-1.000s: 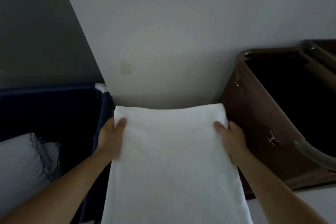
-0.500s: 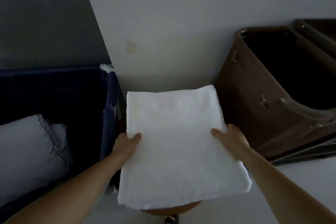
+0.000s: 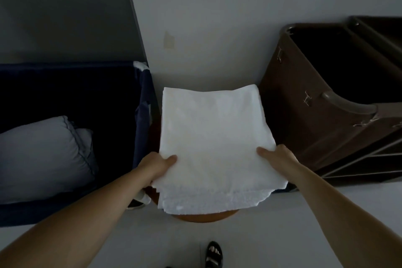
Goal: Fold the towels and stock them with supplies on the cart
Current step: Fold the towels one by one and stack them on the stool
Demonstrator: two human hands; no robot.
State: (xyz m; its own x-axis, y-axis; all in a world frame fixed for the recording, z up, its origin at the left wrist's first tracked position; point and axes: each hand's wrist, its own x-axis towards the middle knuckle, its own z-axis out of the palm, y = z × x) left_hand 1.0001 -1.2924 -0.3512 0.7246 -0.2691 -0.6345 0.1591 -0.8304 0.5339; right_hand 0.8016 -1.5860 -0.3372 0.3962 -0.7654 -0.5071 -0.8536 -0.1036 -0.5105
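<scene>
Left hand: gripping the near-left side of the folded white towel, thumb on top, fingers hidden beneath. Right hand: same grip on the near-right side. Towel: several layers, near edges ragged and stepped, spread over a round wooden bench and apparently resting on it. Left of bench: blue fabric hamper holding a pale pillow. Right of bench: brown cart, open-topped, shelves lower down. Step judged: squaring the fold before stocking. Recommended handling: keep both grips level, draw outward evenly to flatten, align the loose near layers before lifting, then support from underneath on the carry right to the cart, so as not to spill the fold.
</scene>
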